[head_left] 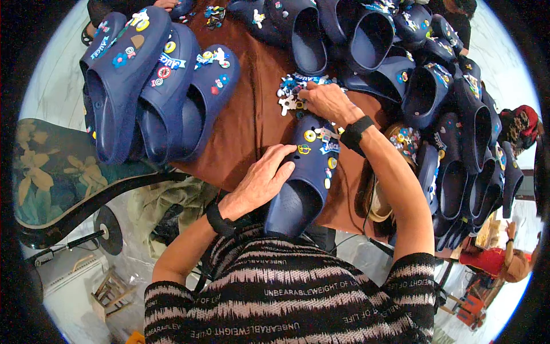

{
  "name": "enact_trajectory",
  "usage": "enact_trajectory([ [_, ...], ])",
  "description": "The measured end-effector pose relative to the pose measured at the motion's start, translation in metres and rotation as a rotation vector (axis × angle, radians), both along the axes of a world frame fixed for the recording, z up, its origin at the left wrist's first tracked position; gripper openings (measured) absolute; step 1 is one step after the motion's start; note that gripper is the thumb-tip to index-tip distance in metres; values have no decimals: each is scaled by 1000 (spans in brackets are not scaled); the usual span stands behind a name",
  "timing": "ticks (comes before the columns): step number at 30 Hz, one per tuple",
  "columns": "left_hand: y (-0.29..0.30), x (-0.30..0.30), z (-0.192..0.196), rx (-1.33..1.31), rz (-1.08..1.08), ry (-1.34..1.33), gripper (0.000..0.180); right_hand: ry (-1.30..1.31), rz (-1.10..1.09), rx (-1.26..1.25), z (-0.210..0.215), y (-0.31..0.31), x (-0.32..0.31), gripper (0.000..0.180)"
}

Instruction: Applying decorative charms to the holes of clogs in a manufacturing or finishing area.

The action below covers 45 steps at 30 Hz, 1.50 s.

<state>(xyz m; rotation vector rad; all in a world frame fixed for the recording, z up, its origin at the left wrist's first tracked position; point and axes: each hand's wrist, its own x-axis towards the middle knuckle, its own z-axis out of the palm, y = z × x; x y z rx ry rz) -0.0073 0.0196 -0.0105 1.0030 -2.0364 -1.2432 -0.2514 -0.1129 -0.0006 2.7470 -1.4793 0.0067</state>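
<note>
A navy blue clog (294, 205) lies toe-away in front of me, its toe decorated with colourful shoe charms (329, 148). My left hand (258, 182) grips the clog's left side, thumb and forefinger resting on its upper beside a yellow charm (304, 149). Just past the toe, a heap of loose charms (287, 86), mostly white and blue, is spread on the brown cloth. Into that heap reaches my right hand (331, 103). Its fingertips are pinched together at a charm, which they partly hide.
Decorated navy clogs (160, 109) stand in a group at the left. More clogs (424, 92) crowd the far side and right of the brown-covered table (243, 109). A bowl of charms (404, 140) sits by my right forearm. A floral chair (54, 178) stands at the left.
</note>
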Motion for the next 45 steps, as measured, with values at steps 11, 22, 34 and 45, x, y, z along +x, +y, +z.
enact_trajectory([
  [11,-2,-2,2,5,-19,-18,42,-605,-274,302,-19,1,-20,21],
  [22,-2,-1,5,13,-25,-25,41,-322,-144,327,-5,1,-7,18],
  [34,-2,0,-1,21,-25,-14,41,-327,-166,267,-14,0,-19,17],
  [45,0,0,2,22,0,-23,40,-170,-55,185,-5,-2,-8,20],
])
